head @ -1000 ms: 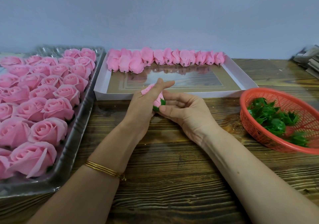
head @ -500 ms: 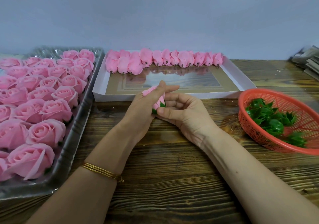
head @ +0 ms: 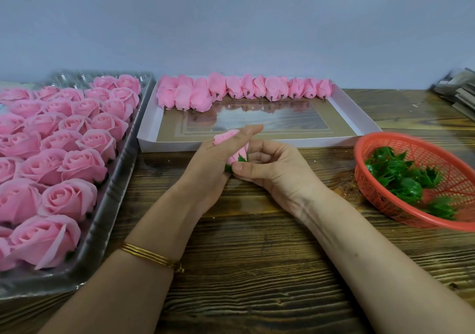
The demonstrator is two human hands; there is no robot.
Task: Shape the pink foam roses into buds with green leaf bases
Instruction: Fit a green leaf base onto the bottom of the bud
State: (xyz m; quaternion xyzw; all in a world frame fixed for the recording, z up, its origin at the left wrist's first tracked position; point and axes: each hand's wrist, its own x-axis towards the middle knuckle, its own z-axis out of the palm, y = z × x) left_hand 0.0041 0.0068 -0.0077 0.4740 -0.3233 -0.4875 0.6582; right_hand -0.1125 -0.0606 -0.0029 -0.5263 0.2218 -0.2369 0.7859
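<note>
My left hand (head: 213, 161) wraps around a pink foam rose bud (head: 235, 156), its tip poking out above my fingers. My right hand (head: 272, 169) pinches the green leaf base (head: 241, 159) against the bud's bottom end. Both hands meet over the wooden table, just in front of a white box tray (head: 365, 120). Along that tray's far side lies a row of finished pink buds (head: 241, 89). Open pink foam roses (head: 66, 138) fill a clear plastic tray (head: 108, 220) on the left. Loose green leaf bases (head: 401, 177) lie in a red mesh basket (head: 380, 195) on the right.
The wooden table (head: 257, 269) shows bare planks in front of my arms. A stack of grey flat things (head: 460, 92) sits at the far right edge. A pale blue wall stands behind the trays. A gold bangle circles my left wrist.
My hands stay together on the bud and sit slightly nearer to me. My right fingers have curled more around the green base.
</note>
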